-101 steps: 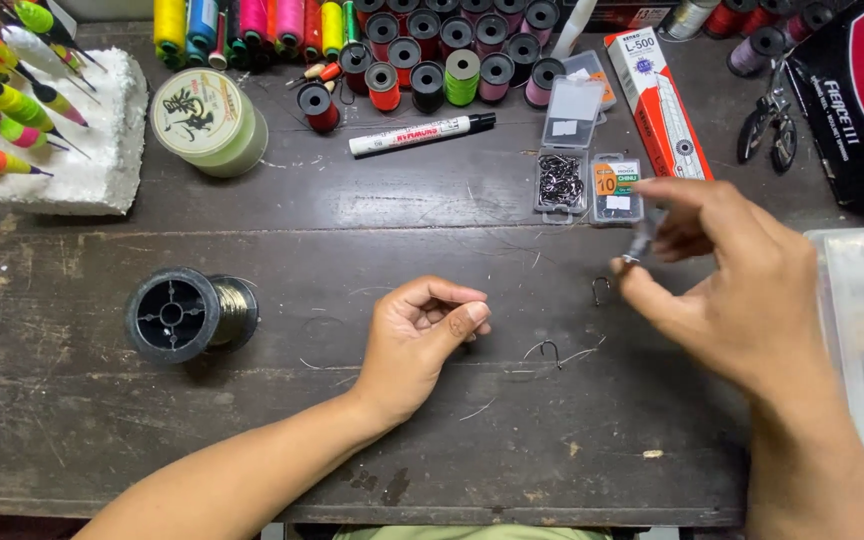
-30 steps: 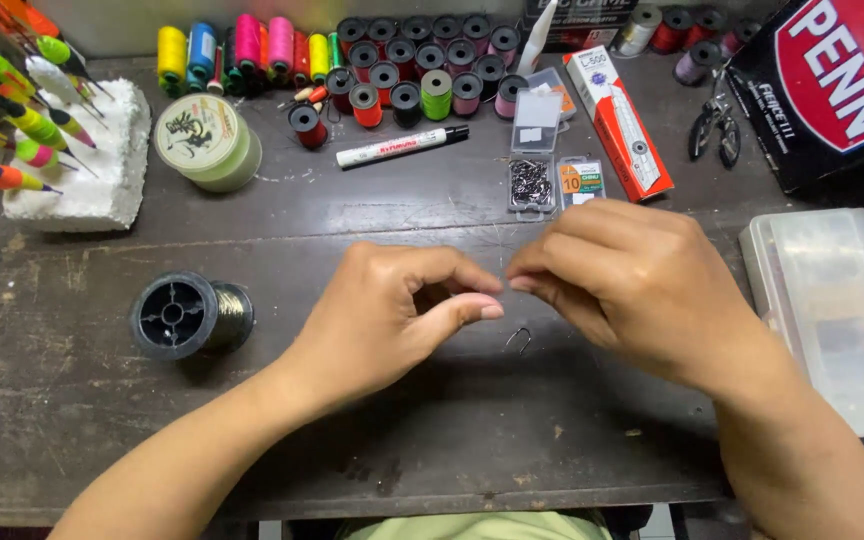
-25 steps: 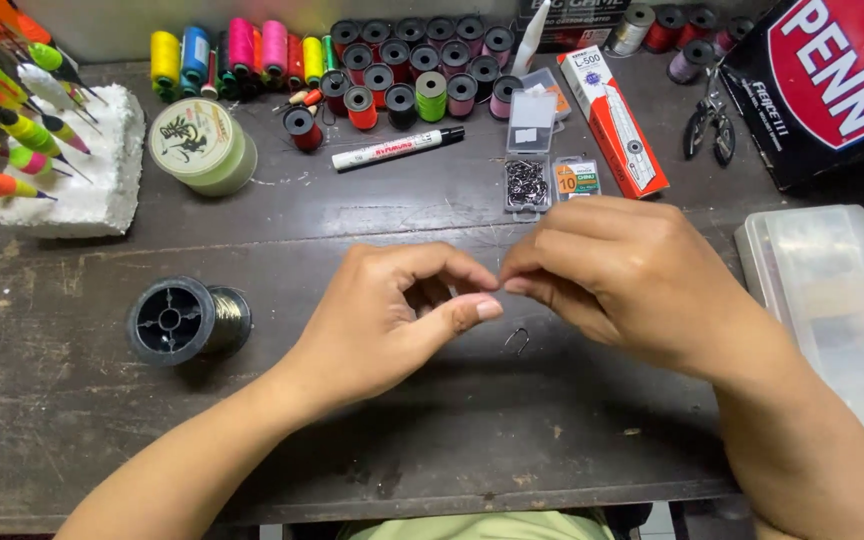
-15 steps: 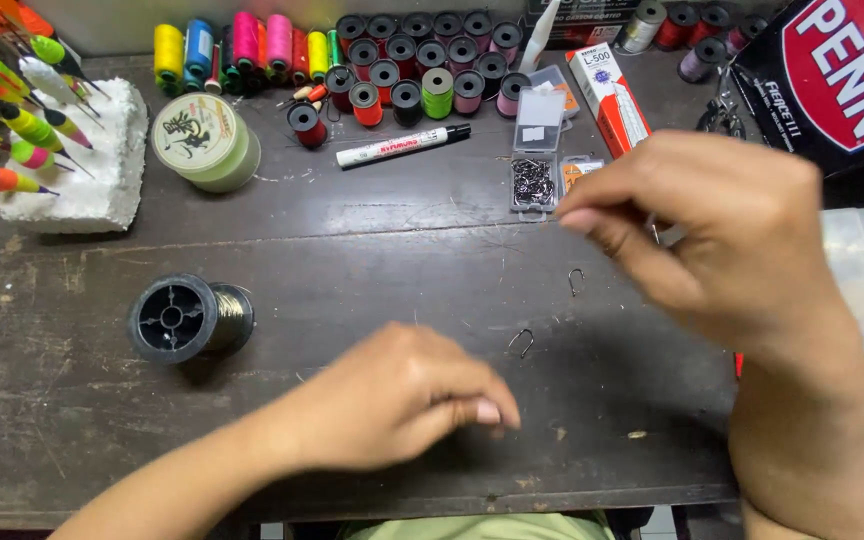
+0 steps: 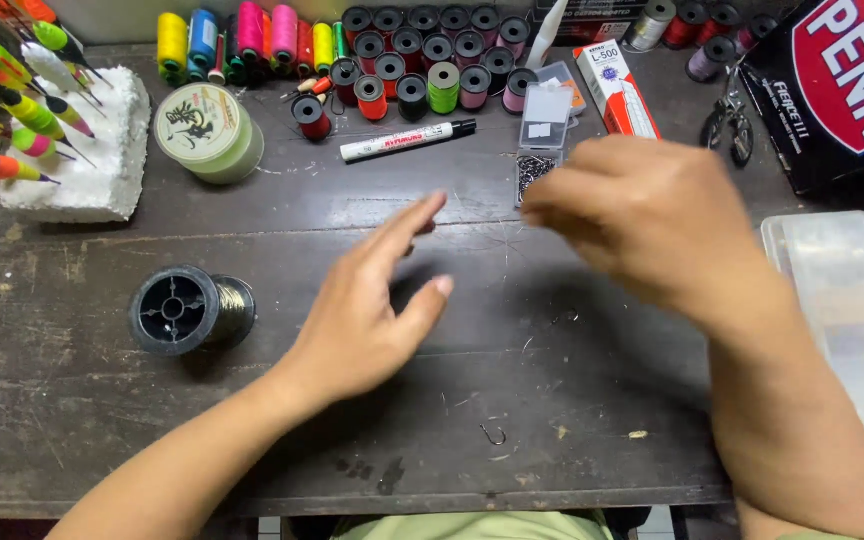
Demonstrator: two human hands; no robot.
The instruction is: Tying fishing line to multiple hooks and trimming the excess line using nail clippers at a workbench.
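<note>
We look down on a dark, worn wooden desk [image 5: 92,400] where our two bare hands hover above the middle of the work surface. Our left hand [image 5: 372,300] is spread open, fingers stretched forward and apart, holding nothing, its palm turned inward above the bare wood. Our right hand [image 5: 642,215] is blurred; its fingers are drawn together at the tips, just beside a small clear box of hooks [image 5: 534,172], but we cannot tell whether anything is pinched between them. A single small fishing hook [image 5: 493,434] lies loose on the desk near its front edge, well apart from both hands. To the left of our left hand a black spool of line [image 5: 184,310] lies on its side. Farther back stand a pale green spool of line [image 5: 206,132], a white marker pen [image 5: 407,142] lying at a slant, and a row of coloured thread bobbins [image 5: 422,60] along the back of the desk. A white foam block [image 5: 87,165] at the left holds bright fishing floats [image 5: 12,110] stuck into it. At the right we see a red and white carton [image 5: 617,88], small pliers [image 5: 730,122], a black box with a red oval [image 5: 842,85], and a clear plastic tackle case [image 5: 847,310] at the desk's right edge.
</note>
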